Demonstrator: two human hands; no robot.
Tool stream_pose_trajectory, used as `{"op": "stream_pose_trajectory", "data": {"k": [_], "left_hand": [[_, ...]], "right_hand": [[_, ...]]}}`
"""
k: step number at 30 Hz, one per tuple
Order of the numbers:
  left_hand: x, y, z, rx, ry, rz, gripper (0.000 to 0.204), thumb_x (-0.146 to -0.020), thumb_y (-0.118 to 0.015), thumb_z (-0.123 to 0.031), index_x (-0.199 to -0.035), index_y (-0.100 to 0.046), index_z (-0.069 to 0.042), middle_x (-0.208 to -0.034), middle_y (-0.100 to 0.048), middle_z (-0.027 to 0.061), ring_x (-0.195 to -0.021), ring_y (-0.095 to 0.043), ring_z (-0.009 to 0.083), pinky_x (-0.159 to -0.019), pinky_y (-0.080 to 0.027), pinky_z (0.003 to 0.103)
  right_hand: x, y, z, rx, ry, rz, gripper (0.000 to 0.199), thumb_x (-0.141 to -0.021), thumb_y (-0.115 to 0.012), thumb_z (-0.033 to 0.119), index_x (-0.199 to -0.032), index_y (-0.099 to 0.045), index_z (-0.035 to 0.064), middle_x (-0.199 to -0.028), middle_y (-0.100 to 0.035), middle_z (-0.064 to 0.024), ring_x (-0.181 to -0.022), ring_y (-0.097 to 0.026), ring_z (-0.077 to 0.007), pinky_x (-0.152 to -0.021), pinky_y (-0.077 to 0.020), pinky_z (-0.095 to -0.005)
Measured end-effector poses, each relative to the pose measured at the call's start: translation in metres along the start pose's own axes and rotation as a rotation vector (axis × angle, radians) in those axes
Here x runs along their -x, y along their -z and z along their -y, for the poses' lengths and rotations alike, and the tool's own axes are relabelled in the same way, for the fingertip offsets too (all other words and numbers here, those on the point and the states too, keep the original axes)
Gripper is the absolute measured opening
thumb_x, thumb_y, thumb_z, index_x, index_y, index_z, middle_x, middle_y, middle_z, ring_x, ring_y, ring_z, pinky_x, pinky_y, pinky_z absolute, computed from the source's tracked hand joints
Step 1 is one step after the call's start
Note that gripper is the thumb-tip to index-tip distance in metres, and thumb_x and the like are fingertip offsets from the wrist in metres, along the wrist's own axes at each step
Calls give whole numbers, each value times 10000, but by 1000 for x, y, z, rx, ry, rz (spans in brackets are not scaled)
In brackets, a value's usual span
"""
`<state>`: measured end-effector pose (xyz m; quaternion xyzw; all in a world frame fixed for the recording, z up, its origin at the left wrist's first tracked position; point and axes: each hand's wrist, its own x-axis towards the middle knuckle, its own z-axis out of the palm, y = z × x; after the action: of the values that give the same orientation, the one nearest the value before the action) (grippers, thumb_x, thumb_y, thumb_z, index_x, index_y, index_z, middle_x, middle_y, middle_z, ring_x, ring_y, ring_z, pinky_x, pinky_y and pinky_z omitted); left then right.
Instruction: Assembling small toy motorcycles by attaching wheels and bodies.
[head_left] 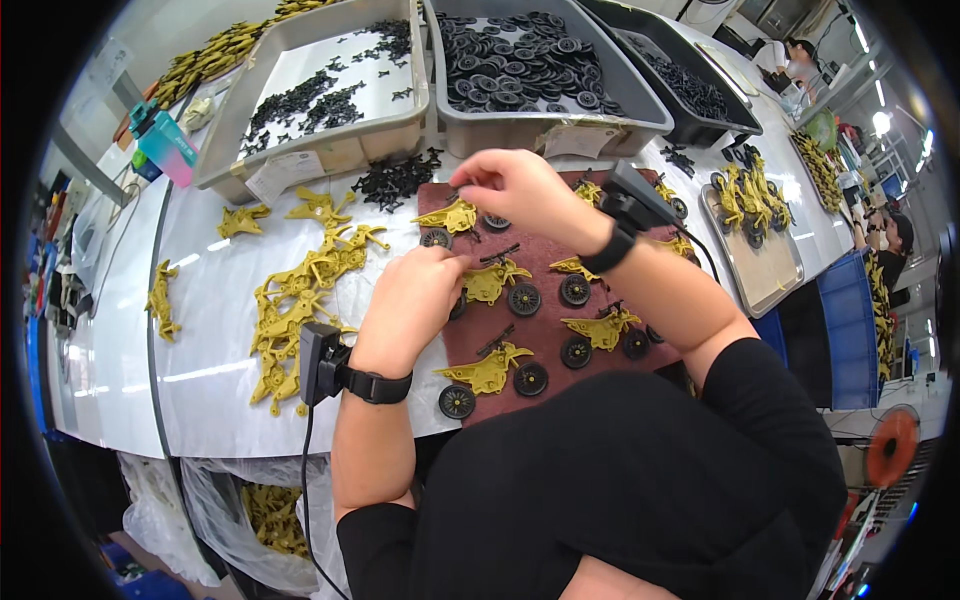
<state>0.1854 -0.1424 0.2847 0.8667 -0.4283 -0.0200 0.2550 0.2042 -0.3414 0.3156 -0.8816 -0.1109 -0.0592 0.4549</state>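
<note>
Glossy white counter [215,385] space fills a lit workroom, its edges bowed by the lens. At the far left a lone yellow body [162,300] lies apart, with a teal-and-pink bottle [165,145] standing behind it. Below the counter, a clear bag [215,500] holds more yellow bodies. Next comes a grey bin [370,145] with small black parts scattered inside; in front of it sprawls a loose heap [305,290] of yellow bodies, and a black pile [395,182] of small parts sits by the bin's front corner. The left hand [418,288], strapped at the wrist to a small camera [322,365], is half curled, back upward, beside a bike on the maroon mat [548,328]; its fingertips are hidden, so its grip cannot be told. Just beyond, at the mat's far left corner, the top bike [452,217] lies under the right hand [515,190], whose thumb and fingers are bent close together; whether they pinch anything is unclear. Behind stands a second grey bin [485,130] of black wheels [510,70]. More yellow bikes with black wheels lie in rows across the mat, some covered by the right forearm. Farther right are a black bin [712,125] of dark parts, a tray [772,278] of grouped bikes, and an orange fan [892,447].
</note>
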Motion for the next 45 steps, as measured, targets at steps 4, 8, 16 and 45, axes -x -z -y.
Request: {"op": "stream_pose_trajectory", "data": {"k": [4, 8, 16, 45], "left_hand": [[-4, -7, 3, -91, -8, -46, 174, -782, -660, -91, -948, -690, -50, -834, -614, 108, -849, -597, 304, -758, -486, 405], [-3, -11, 6, -96, -2, -61, 116, -772, -683, -103, -872, -690, -46, -825, -613, 105, -848, -595, 306, -752, -484, 402], [-1, -19, 1, -206, -1, -144, 63, -772, -669, -125, -788, -649, -67, -790, -598, 86, -822, -594, 287, -717, -463, 410], [1, -24, 2, -220, 25, -166, 61, -769, -663, -116, -795, -628, -74, -797, -586, 91, -825, -588, 290, -709, -468, 410]], "right_hand": [[41, 24, 2, -381, -235, -28, 157, -869, -636, 33, -1018, -651, -14, -808, -636, 8, -690, -580, -50, -605, -481, -201], [62, 63, 8, -295, -192, -124, 167, -874, -658, 87, -1014, -658, -5, -834, -649, 4, -708, -578, -47, -628, -485, -200], [106, 63, 1, -873, -487, -2, 230, -904, -645, 98, -1101, -640, -20, -859, -625, -12, -730, -579, -79, -689, -509, -211], [99, -3, 13, 106, -112, 120, 206, -889, -550, -6, -1075, -635, 19, -926, -635, -79, -783, -617, -175, -718, -503, -298]]}}
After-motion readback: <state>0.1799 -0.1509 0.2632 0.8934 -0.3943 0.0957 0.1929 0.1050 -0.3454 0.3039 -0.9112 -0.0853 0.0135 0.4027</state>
